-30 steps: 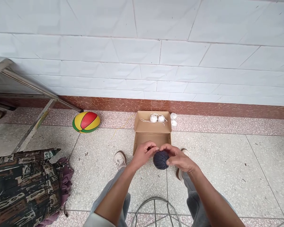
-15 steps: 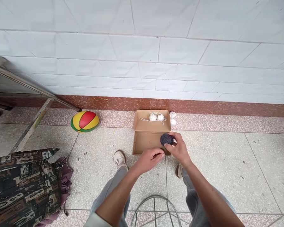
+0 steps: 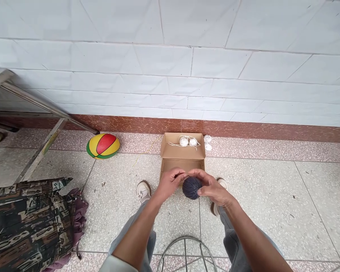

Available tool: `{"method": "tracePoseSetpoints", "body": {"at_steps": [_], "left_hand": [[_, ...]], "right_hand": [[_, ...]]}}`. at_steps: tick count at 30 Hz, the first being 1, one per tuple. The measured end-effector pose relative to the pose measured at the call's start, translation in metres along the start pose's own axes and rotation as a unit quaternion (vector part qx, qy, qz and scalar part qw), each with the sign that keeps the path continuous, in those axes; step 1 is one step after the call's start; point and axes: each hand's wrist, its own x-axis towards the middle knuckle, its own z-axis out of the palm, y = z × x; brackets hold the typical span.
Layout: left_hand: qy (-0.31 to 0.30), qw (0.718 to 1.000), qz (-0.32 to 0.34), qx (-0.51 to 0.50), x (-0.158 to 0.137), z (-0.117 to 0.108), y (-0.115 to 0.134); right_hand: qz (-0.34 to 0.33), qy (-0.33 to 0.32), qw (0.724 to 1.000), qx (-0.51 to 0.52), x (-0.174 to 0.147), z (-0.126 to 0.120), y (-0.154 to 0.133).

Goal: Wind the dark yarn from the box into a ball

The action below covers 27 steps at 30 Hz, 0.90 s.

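Observation:
A dark blue-grey ball of yarn [image 3: 192,187] is gripped in my right hand [image 3: 214,189], its thumb on the near side and its fingers curled over the far side. My left hand [image 3: 171,183] is pinched closed just left of the ball, on what looks like a thin dark strand of its yarn. Both hands hover over the front of an open cardboard box [image 3: 167,166], hiding part of its lower half. Two white yarn balls [image 3: 188,141] with loose strands lie in the box's raised lid.
More white balls [image 3: 207,142] sit right of the lid by the wall. A colourful ball [image 3: 103,146] lies left, near a metal-legged table [image 3: 42,151]. Patterned cloth [image 3: 28,223] covers something at lower left. A wire-framed round stand [image 3: 187,238] is between my legs.
My right hand has brought the dark yarn ball left and closer to me, turning it. My left hand has moved slightly left and up, staying pinched beside the ball.

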Motion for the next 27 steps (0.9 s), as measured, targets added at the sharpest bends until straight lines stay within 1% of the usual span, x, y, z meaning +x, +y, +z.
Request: {"method": "tracePoseSetpoints", "body": {"at_steps": [2,3,5,7,9,11,13,15,18,20,21,23,25,27], "left_hand": [[-0.008,1.0,-0.002,0.001,0.0,0.004,-0.003],[-0.016,1.0,0.0,0.005,0.0,0.006,-0.004],[-0.037,0.999,0.005,0.018,-0.001,0.011,-0.004],[-0.061,0.997,0.008,0.039,-0.003,0.015,-0.002],[-0.087,0.994,0.008,0.058,-0.006,0.018,0.002],[-0.118,0.99,0.008,0.072,-0.008,0.021,0.007],[-0.147,0.986,0.006,0.078,-0.01,0.023,0.01],[-0.166,0.983,0.002,0.074,-0.011,0.024,0.012],[-0.157,0.986,-0.003,0.054,-0.012,0.021,0.011],[-0.127,0.991,-0.004,0.042,-0.011,0.017,0.011],[-0.109,0.993,-0.002,0.038,-0.01,0.014,0.01],[-0.077,0.996,0.008,0.033,-0.008,0.01,0.009],[-0.05,0.998,0.018,0.037,-0.005,0.006,0.007],[-0.031,0.998,0.019,0.046,-0.003,0.005,0.004]], "right_hand": [[-0.019,0.011,0.999,0.041,0.001,-0.002,0.001],[-0.03,0.028,0.997,0.059,0.002,-0.003,0.002],[-0.057,0.08,0.992,0.084,0.006,-0.005,0.004],[-0.094,0.147,0.982,0.072,0.01,-0.007,0.006],[-0.131,0.213,0.968,0.016,0.016,-0.009,0.009],[-0.154,0.265,0.95,-0.064,0.021,-0.012,0.013],[-0.16,0.298,0.93,-0.146,0.024,-0.016,0.018],[-0.153,0.306,0.912,-0.225,0.026,-0.02,0.023],[-0.119,0.271,0.9,-0.32,0.025,-0.025,0.027],[-0.085,0.219,0.905,-0.355,0.022,-0.025,0.026],[-0.065,0.184,0.912,-0.36,0.02,-0.024,0.024],[-0.021,0.101,0.938,-0.33,0.014,-0.02,0.019],[0.016,0.029,0.967,-0.251,0.009,-0.015,0.013],[0.029,-0.007,0.988,-0.154,0.004,-0.011,0.007]]}}
